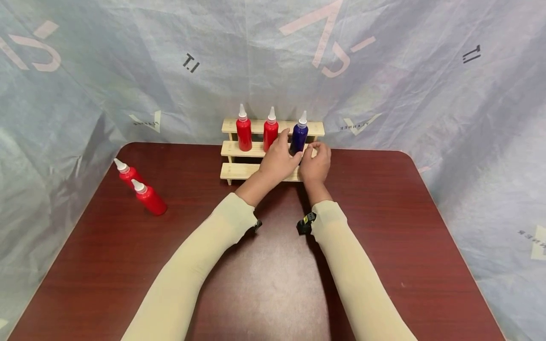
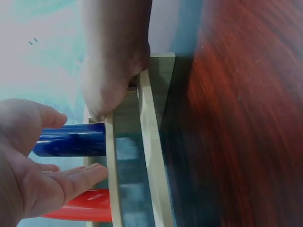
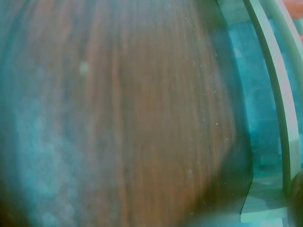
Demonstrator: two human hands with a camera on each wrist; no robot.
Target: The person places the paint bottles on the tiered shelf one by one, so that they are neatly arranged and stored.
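Observation:
A three-tier wooden rack (image 1: 239,171) stands at the back of the table. On its middle tier, a blue squeeze bottle (image 1: 300,136) with a white nozzle stands upright beside two red squeeze bottles (image 1: 244,133). My left hand (image 1: 278,160) is spread in front of the blue bottle, between it and the nearer red one. In the left wrist view, its thumb and fingers lie on either side of the blue bottle (image 2: 71,140), apart from each other. My right hand (image 1: 315,163) grips the rack's right end with curled fingers, at the middle tier.
Two more red squeeze bottles (image 1: 151,200) lie on their sides at the table's left. Grey printed fabric (image 1: 187,94) hangs behind and beside the dark red wooden table (image 1: 273,284). The right wrist view mostly holds tabletop and the rack's lower boards (image 3: 286,118).

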